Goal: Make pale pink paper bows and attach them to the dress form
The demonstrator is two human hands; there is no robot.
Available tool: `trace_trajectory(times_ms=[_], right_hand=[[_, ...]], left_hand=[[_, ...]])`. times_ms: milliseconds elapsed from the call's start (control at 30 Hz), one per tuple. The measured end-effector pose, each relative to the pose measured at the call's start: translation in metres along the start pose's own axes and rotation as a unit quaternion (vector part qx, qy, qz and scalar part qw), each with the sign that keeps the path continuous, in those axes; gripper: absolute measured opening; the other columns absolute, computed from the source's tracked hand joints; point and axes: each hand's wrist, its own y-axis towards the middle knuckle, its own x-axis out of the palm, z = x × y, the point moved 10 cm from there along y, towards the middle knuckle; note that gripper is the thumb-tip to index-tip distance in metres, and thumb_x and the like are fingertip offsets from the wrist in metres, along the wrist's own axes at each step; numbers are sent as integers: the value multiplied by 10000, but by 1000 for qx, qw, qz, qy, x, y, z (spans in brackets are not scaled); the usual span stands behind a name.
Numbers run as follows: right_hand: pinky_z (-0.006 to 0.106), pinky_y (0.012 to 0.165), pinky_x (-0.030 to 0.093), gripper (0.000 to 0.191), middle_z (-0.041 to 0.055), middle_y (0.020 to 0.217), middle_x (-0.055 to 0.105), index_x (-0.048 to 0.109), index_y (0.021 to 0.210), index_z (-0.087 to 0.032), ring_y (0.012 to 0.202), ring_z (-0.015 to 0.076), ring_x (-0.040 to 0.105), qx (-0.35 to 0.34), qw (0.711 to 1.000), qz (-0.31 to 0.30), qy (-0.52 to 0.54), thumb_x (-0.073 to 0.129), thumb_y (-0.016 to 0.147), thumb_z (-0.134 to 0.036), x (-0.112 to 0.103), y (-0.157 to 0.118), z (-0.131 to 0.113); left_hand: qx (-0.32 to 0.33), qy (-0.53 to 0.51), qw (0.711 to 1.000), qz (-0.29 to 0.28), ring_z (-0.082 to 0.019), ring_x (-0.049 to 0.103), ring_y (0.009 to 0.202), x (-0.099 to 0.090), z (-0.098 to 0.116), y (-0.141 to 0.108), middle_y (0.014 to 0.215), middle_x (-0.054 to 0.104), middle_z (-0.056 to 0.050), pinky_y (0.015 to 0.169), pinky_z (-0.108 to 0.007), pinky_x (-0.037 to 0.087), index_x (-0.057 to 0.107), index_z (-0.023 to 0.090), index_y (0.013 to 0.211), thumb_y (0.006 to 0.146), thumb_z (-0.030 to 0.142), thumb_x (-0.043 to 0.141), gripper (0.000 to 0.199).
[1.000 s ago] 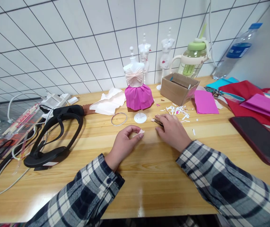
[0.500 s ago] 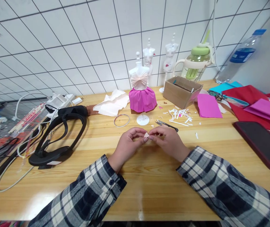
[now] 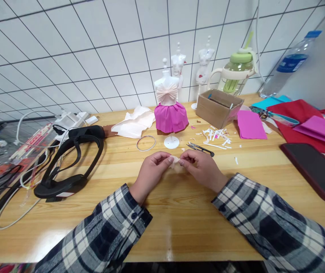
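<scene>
A small pale pink paper piece (image 3: 175, 160) is pinched between my two hands, over the wooden table. My left hand (image 3: 153, 170) grips its left side with thumb and fingertips, and my right hand (image 3: 202, 167) pinches its right side. Just behind them stands a small white dress form (image 3: 166, 83) wearing a pleated pale pink top and a magenta skirt (image 3: 171, 118). Dark thread snips (image 3: 201, 149) lie right behind my right hand. A thin ring (image 3: 146, 143) rests left of the form's base, near a crumpled pale sheet (image 3: 135, 122).
Black headgear (image 3: 68, 185) and cables lie at the left. Behind are two more dress forms, a cardboard box (image 3: 217, 108), white paper scraps (image 3: 217, 137), a green-lidded jug (image 3: 237, 72) and a bottle (image 3: 290, 66). Coloured sheets (image 3: 251, 125) and a phone (image 3: 316, 170) are at the right.
The paper piece now shows wider between my fingers. My left hand has shifted slightly, its fingertips a little farther from the right ones. The view has tilted slightly.
</scene>
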Motion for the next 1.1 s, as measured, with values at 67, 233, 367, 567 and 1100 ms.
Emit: trace_trajectory(times_ms=[67, 233, 367, 567, 1100], right_hand=[[252, 595, 382, 120, -11, 702, 622, 617, 795, -191, 630, 122, 513, 4, 1000, -8, 1, 574, 867, -278, 2, 0, 1], [251, 592, 378, 109, -19, 680, 602, 603, 781, -191, 617, 117, 504, 16, 999, -43, 9, 582, 848, -274, 10, -1, 4], [246, 602, 401, 157, -6, 784, 628, 604, 945, -183, 652, 116, 524, 16, 997, -49, 56, 609, 825, -284, 11, -3, 2], [240, 542, 359, 176, -25, 650, 572, 622, 778, -185, 573, 103, 468, 58, 997, -10, 57, 572, 854, -335, 3, -1, 10], [229, 540, 394, 141, -19, 681, 612, 609, 772, -184, 576, 104, 506, 88, 992, 30, 85, 581, 831, -308, -5, -1, 15]], left_hand=[[5, -16, 1000, 14, -127, 578, 717, -3, -1, 1, 763, 666, -3, 720, -245, 452, 671, 152, 821, 745, 369, 737, 240], [-8, -39, 999, 15, -115, 568, 687, -2, -5, 1, 738, 654, 6, 685, -232, 446, 659, 153, 819, 741, 368, 744, 244], [-11, -15, 1000, 9, -121, 585, 693, 0, -3, 0, 761, 681, -10, 682, -235, 450, 674, 145, 814, 713, 357, 766, 252], [-6, 5, 1000, 5, -135, 609, 703, 1, -1, -1, 772, 712, -27, 701, -249, 473, 705, 142, 807, 717, 357, 758, 239], [15, 66, 998, -6, -177, 666, 779, 4, 4, 0, 851, 752, -52, 758, -283, 514, 715, 155, 838, 769, 348, 694, 207]])
